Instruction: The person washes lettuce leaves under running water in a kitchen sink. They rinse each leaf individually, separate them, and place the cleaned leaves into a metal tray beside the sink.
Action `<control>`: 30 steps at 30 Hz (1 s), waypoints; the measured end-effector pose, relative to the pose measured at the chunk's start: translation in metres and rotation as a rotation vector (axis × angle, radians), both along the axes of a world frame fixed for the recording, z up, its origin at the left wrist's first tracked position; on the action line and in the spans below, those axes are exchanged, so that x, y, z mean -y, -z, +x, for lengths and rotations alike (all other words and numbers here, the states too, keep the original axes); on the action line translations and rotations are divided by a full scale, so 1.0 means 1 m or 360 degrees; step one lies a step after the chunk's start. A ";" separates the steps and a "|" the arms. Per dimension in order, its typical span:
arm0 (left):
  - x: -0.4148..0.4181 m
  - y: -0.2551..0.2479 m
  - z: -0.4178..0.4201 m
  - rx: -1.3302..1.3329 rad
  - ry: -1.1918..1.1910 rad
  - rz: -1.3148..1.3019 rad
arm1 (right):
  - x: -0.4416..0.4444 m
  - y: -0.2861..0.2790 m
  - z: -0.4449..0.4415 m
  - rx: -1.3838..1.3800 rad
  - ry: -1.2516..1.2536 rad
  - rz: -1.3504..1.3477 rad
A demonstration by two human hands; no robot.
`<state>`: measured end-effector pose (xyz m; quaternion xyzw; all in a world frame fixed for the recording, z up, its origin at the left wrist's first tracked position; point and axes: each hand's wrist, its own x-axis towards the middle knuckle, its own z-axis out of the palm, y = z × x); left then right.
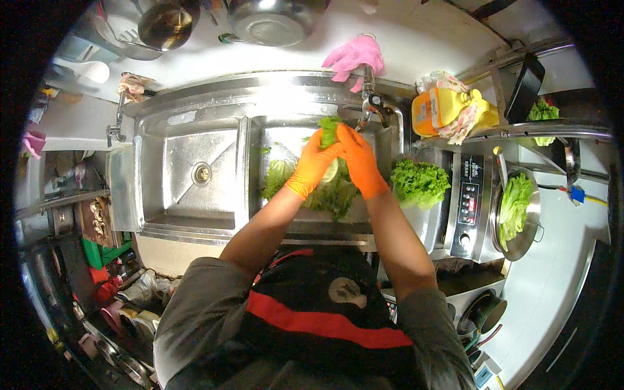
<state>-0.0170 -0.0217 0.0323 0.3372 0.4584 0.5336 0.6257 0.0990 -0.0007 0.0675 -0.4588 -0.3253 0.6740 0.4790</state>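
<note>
Both hands wear orange gloves and meet above the right basin of a steel double sink [253, 170]. A blurred green lettuce leaf [329, 131] stands up between my left hand [310, 165] and my right hand [358, 158], gripped by the fingers of both. Below them, loose lettuce leaves [331, 197] lie in the basin, partly hidden by my hands and forearms. A pale cut lettuce piece [330, 171] shows just under the wrists. Small green scraps [266, 150] stick near the basin's left side.
A chrome faucet [369, 87] draped with a pink cloth [358, 53] rises behind the right basin. Frilly lettuce [420, 183] sits right of the sink, beside an induction cooker [469, 209] and a steel pan [524, 239] holding lettuce. A yellow jug [434, 112] stands at the back right.
</note>
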 end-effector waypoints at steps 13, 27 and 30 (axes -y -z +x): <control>-0.018 0.029 -0.028 0.1210 0.0239 -0.0507 | -0.014 0.060 0.054 0.0321 -0.0062 0.0032; -0.027 0.017 0.000 0.1041 0.0289 -0.0606 | -0.019 0.035 0.078 0.1018 -0.0567 0.0715; -0.027 0.015 0.007 0.0775 0.0249 -0.0467 | -0.020 0.027 0.072 0.0308 -0.0277 0.0054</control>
